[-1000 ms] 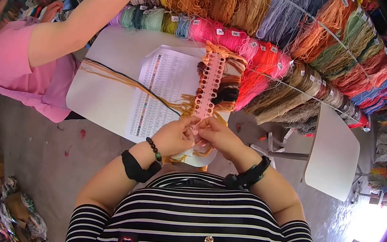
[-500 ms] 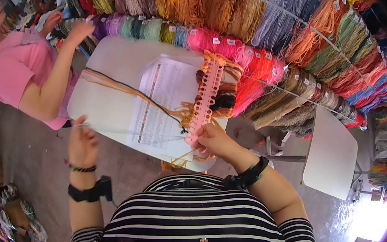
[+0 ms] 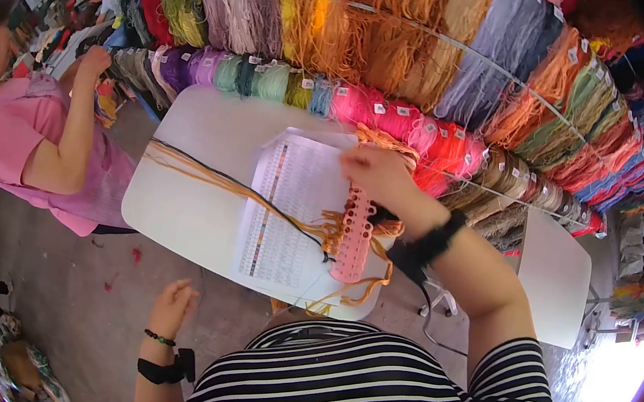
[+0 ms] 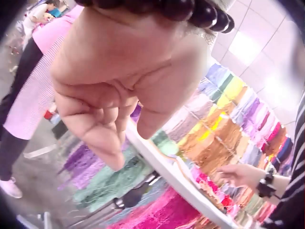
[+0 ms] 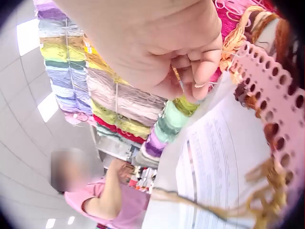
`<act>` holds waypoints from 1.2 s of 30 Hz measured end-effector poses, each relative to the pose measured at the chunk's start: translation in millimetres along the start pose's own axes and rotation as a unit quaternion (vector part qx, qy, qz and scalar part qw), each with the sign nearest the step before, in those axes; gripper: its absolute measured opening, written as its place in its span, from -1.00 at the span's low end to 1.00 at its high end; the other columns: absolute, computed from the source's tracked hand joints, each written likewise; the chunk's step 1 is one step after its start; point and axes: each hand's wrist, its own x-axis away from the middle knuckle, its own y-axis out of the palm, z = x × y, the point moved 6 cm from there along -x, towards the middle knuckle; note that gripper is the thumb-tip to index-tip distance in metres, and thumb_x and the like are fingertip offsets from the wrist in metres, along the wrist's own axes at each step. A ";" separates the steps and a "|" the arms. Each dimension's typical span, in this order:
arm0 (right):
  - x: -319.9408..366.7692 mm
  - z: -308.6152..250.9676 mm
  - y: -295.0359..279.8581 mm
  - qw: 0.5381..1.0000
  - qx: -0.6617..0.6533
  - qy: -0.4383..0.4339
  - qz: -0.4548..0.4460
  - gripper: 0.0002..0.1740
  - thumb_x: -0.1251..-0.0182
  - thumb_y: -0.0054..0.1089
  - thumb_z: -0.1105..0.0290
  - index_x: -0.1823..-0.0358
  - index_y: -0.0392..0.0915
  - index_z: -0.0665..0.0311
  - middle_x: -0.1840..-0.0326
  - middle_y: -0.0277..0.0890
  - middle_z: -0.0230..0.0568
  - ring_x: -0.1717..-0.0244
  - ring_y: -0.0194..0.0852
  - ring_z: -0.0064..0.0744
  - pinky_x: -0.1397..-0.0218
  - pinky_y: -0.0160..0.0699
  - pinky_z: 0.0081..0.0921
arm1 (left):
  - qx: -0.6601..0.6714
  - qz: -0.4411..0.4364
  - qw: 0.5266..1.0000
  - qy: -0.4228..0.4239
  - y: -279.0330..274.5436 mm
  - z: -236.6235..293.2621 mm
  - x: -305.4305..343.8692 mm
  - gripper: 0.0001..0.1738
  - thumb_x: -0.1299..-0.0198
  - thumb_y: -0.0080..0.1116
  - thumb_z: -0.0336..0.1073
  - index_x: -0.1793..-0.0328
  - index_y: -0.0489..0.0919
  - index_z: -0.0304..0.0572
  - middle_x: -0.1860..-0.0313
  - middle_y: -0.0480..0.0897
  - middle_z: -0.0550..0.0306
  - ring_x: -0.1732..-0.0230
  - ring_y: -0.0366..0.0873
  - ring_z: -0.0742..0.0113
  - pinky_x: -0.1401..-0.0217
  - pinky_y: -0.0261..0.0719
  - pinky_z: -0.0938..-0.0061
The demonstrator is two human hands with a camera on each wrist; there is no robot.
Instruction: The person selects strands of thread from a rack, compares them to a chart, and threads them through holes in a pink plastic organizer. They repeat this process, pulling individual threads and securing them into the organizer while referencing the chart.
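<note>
A pink thread organizer card [image 3: 353, 241] with round holes along its edges lies on the white table, strands knotted through the holes. My right hand [image 3: 381, 178] is over its far end, hiding that part; in the right wrist view its fingers are loosely bent near the card, and no thread shows clearly in them. Tan and dark green strands [image 3: 247, 192] run left from the card across a printed colour chart [image 3: 289, 205]. Off the table's front left edge, my left hand [image 3: 174, 307] hangs with relaxed fingers; the left wrist view shows its palm with nothing in it.
Racks of coloured thread skeins [image 3: 358, 37] stand behind the white table [image 3: 187, 120]. A person in a pink top [image 3: 32, 141] is at the left. Another white tabletop [image 3: 554, 278] stands at the right. Loose tan strands [image 3: 368, 287] trail near the front edge.
Both hands were together at the card's near end. The left hand then swept out left and is now lower; the right hand has left the near end and moved to the far end.
</note>
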 end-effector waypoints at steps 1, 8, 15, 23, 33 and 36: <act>-25.6 4.6 1.6 0.999 -0.026 0.009 0.034 -0.74 -0.24 0.15 0.21 0.18 0.68 0.17 0.31 0.63 -0.05 0.29 0.64 -0.13 0.17 0.59 -0.34 | 0.018 -0.014 1.000 0.012 11.6 26.2 -2.5 -0.66 -0.38 0.06 -0.22 -0.17 0.53 -0.22 0.16 0.68 0.16 0.30 0.58 0.50 0.30 0.52 0.62; -142.0 17.3 26.0 0.987 0.064 0.054 0.137 -0.74 -0.19 0.12 0.22 0.21 0.70 0.13 0.23 0.64 0.00 0.16 0.64 0.01 0.11 0.60 -0.19 | 0.111 -0.132 0.984 0.044 75.3 103.9 -45.4 -0.69 -0.37 0.05 -0.27 -0.16 0.54 -0.20 0.13 0.68 0.17 0.27 0.56 0.55 0.27 0.49 0.68; -159.5 5.6 36.7 0.961 0.212 0.122 0.128 -0.72 -0.14 0.17 0.19 0.26 0.69 0.21 0.20 0.67 0.00 0.13 0.64 0.01 0.09 0.60 -0.07 | 0.079 -0.172 0.982 0.000 91.4 101.6 -65.9 -0.66 -0.40 0.01 -0.29 -0.22 0.48 -0.28 0.13 0.68 0.14 0.29 0.60 0.52 0.25 0.55 0.64; -160.4 11.4 33.0 0.966 0.186 0.108 0.143 -0.76 -0.16 0.16 0.22 0.28 0.67 0.21 0.25 0.67 -0.09 0.21 0.64 -0.06 0.17 0.59 -0.15 | 0.095 -0.170 0.981 -0.008 90.7 97.7 -67.1 -0.67 -0.40 0.01 -0.30 -0.22 0.48 -0.27 0.13 0.68 0.11 0.29 0.62 0.51 0.28 0.56 0.66; -133.6 43.3 18.1 0.913 -0.341 0.140 0.178 -0.98 -0.20 0.23 0.57 0.37 0.59 0.39 0.57 0.49 -0.33 0.58 0.39 -0.61 0.59 0.31 -0.61 | 0.084 -0.161 0.983 0.002 90.4 97.4 -68.8 -0.66 -0.41 0.01 -0.28 -0.22 0.48 -0.28 0.15 0.69 0.09 0.34 0.63 0.50 0.32 0.54 0.67; -127.0 43.1 16.1 0.916 -0.341 0.146 0.153 -0.97 -0.20 0.25 0.56 0.37 0.60 0.38 0.56 0.51 -0.33 0.59 0.38 -0.61 0.63 0.27 -0.62 | 0.078 -0.158 0.984 0.005 90.9 97.0 -69.0 -0.66 -0.41 0.01 -0.28 -0.22 0.48 -0.28 0.15 0.69 0.09 0.33 0.63 0.50 0.32 0.54 0.68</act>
